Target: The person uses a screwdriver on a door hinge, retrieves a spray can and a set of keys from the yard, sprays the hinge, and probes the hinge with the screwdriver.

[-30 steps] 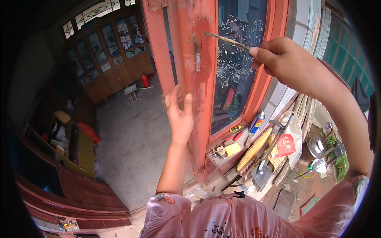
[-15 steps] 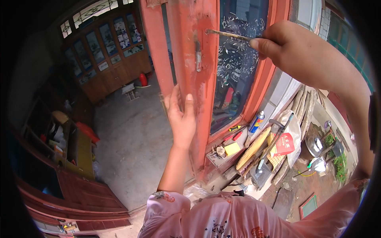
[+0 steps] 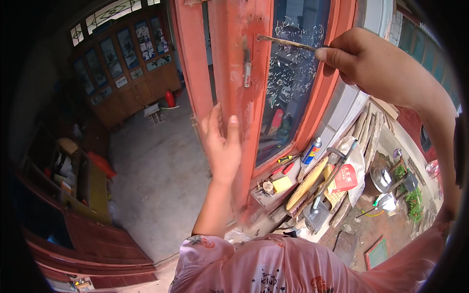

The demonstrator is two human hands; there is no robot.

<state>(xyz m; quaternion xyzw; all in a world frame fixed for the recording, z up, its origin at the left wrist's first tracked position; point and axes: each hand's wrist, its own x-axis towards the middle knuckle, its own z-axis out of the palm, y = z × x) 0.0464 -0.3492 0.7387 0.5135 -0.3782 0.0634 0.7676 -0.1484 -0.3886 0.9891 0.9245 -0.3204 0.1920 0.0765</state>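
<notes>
My right hand (image 3: 349, 56) pinches a thin, stained stick-like tool (image 3: 288, 43) between thumb and fingers. Its far tip meets the red wooden door stile (image 3: 251, 102), above a metal bolt fitting (image 3: 247, 68); I cannot tell if it enters a hole there. Lower down, my left hand (image 3: 223, 146) holds the stile's edge, thumb on the near side and fingers on the other, partly curled. Beside the stile is a dark glass pane (image 3: 293, 73) with many small white marks.
On the ledge below lie a yellow-handled screwdriver (image 3: 286, 158), a blue spray can (image 3: 311, 151), a yellow block (image 3: 282, 184) and red-handled tools (image 3: 281, 169). Wooden poles (image 3: 367, 132) and a red-and-white bag (image 3: 346, 178) lie to the right. A room with a concrete floor (image 3: 151, 171) opens on the left.
The view has shifted slightly, moving the door and ledge a little within the picture. The tool tip stays at the same part of the stile, and the left hand keeps its hold.
</notes>
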